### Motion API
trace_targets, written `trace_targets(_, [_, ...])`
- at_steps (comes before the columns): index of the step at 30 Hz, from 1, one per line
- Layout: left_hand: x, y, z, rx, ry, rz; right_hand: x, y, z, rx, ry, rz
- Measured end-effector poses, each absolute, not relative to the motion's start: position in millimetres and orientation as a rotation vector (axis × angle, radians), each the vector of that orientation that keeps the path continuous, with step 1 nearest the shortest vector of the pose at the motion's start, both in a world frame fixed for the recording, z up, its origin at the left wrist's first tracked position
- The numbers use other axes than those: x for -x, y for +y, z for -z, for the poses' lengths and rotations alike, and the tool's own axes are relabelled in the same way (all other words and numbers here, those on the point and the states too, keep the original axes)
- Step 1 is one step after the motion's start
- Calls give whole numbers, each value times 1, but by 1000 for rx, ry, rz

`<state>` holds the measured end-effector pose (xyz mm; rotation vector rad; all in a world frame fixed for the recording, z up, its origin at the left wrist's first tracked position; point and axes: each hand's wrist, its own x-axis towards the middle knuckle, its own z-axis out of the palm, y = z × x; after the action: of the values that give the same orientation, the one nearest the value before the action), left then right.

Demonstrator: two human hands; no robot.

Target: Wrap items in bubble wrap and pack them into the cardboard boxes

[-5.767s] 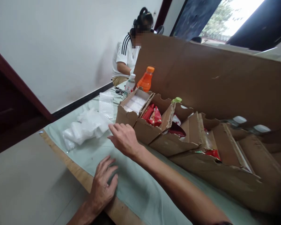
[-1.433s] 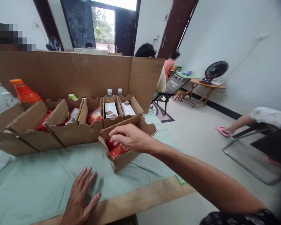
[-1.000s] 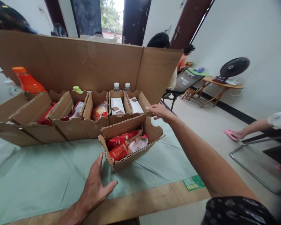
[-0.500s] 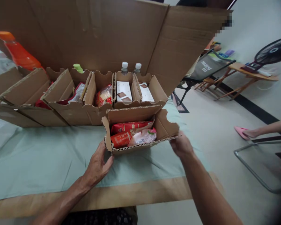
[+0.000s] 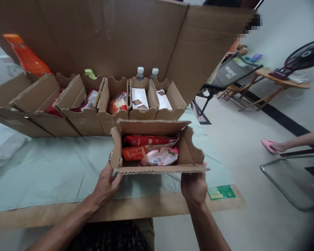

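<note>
Between my two hands is a small open cardboard box (image 5: 196, 146), held over the green cloth. A red snack packet (image 5: 149, 140), an orange-red packet (image 5: 133, 152) and a pink-and-white packet (image 5: 161, 157) lie inside it. My left hand (image 5: 106, 183) grips the box's lower left corner, thumb toward me. At the lower right, my right hand (image 5: 195, 186) holds it from beneath, its fingertips hidden by the box. Just behind stands a row of cardboard compartments (image 5: 91, 122) containing packets and white cartons (image 5: 140, 99).
A tall cardboard panel (image 5: 136, 38) rises behind the row, with an orange bottle (image 5: 28, 55) at left. The table's wooden edge (image 5: 167, 205) runs in front of me. To the right are a folding chair (image 5: 229, 71), a fan (image 5: 305, 55) and another person's foot (image 5: 274, 146).
The box has turned to sit more squarely toward me and come slightly nearer. My right hand has shifted left and down under it. A green label on the table edge now shows.
</note>
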<state>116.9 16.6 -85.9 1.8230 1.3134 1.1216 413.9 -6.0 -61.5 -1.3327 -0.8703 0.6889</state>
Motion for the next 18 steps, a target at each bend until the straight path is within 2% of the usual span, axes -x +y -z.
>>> trace_targets(4, [-134, 54, 77, -1794, 1242, -1025, -419, 27, 49, 1297, -779, -710])
trace_targets(9, [-101, 24, 105, -1975, 1372, -950, -422, -22, 82, 1639, -873, -666])
trace_targets(13, [-64, -28, 115, -2254, 1432, -840, -408, -66, 115, 1777, -1418, -369])
trace_targets(18, [-57, -70, 90, -2386, 1370, -611, -402, -68, 132, 1754, -1779, -46])
